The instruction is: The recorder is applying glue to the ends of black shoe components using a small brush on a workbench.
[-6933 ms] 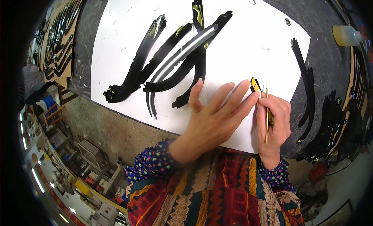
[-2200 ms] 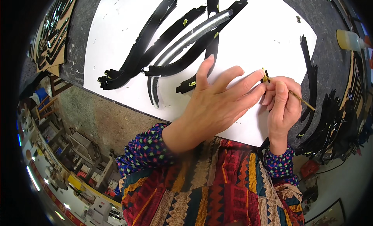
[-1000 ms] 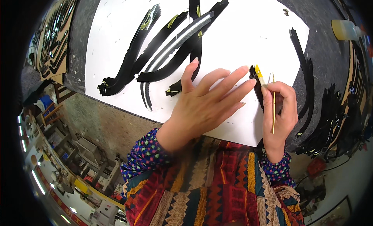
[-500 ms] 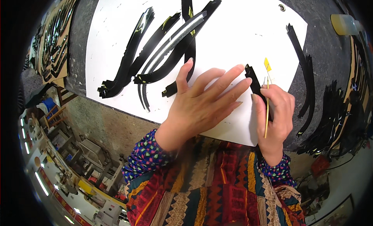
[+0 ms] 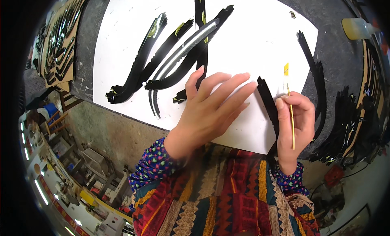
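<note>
Now the yellow tab is farther from the black strip, right grip clamping a gold stick.

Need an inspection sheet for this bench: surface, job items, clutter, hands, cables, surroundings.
Surface: white sheet on dark table; small dark specks on the sheet.
Job items: black strip; slim gold tool; yellow-tipped pale piece.
Clutter: crossed strips on the sheet's left; translucent bottle, yellow contents.
Hands: left hand spread, contact with black strip unclear; right hand closed on slim gold tool, pale piece at its fingertips.
Cables: apparently one thin dark cable, lower right.
Surroundings: cardboard with dark strips at left; dark bundle at right.
</note>
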Action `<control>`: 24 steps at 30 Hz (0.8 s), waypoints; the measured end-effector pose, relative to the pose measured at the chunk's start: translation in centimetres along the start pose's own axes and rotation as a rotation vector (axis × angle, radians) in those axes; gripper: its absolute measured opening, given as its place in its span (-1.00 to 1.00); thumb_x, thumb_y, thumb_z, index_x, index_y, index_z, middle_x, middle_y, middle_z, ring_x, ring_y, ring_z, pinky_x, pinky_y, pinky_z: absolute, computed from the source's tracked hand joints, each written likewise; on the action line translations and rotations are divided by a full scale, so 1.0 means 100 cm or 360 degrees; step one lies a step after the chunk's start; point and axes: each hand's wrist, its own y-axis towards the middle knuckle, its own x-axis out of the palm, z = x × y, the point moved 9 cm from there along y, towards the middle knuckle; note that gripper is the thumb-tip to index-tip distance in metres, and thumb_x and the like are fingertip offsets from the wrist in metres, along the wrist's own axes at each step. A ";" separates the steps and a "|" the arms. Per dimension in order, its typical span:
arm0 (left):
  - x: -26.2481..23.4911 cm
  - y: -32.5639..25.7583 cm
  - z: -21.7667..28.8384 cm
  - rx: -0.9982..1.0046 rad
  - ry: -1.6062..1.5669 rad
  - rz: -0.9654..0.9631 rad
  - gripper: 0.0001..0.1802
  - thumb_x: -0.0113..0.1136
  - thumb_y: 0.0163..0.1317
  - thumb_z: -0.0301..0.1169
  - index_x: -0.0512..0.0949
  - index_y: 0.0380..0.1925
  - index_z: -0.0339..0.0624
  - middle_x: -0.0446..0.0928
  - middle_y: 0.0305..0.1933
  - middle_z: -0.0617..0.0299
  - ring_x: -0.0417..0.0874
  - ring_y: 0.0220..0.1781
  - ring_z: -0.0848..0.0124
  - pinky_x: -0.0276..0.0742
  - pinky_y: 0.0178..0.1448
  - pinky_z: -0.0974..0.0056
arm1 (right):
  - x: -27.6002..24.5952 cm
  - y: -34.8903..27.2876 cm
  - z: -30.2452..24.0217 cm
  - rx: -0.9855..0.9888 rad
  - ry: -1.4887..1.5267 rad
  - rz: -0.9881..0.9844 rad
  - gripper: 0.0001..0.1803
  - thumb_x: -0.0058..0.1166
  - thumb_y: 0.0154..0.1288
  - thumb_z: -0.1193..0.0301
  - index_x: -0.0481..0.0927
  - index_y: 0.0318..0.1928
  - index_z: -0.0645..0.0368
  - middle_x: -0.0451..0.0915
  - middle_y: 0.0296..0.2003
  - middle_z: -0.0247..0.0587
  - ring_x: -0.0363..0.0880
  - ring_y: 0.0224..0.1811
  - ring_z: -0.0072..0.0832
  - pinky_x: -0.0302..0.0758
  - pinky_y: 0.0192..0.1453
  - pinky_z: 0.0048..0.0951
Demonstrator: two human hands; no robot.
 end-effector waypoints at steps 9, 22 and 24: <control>-0.002 -0.001 0.011 -0.0007 -0.0107 0.0070 -0.54 0.39 0.14 -0.39 0.59 0.09 -0.02 0.54 0.24 0.31 0.50 0.21 0.29 0.03 0.47 0.00 | 0.003 0.003 0.013 0.0228 0.0244 -0.0095 -0.84 0.08 0.45 0.64 0.50 -0.01 0.27 0.55 -0.12 -0.22 0.59 -0.15 -0.57 0.54 -0.08 -0.58; 0.001 0.022 0.006 -0.0512 -0.0797 0.0068 -0.92 0.32 0.28 -0.39 0.64 -0.28 -0.11 0.62 -0.25 0.32 0.55 -0.06 0.31 0.21 0.17 0.20 | 0.012 0.003 -0.010 -0.0236 -0.0151 -0.0026 -0.80 0.06 0.39 0.73 0.53 -0.02 0.33 0.54 -0.04 -0.11 0.57 -0.14 -0.56 0.54 -0.12 -0.58; 0.002 0.019 0.000 -0.0590 -0.0890 0.0083 -0.92 0.30 0.31 -0.38 0.63 -0.29 -0.12 0.62 -0.26 0.33 0.54 -0.07 0.32 0.21 0.18 0.21 | 0.014 0.001 -0.013 -0.0217 -0.0109 -0.0041 -0.78 0.06 0.39 0.73 0.52 0.00 0.33 0.54 -0.04 -0.11 0.57 -0.12 -0.55 0.55 -0.10 -0.58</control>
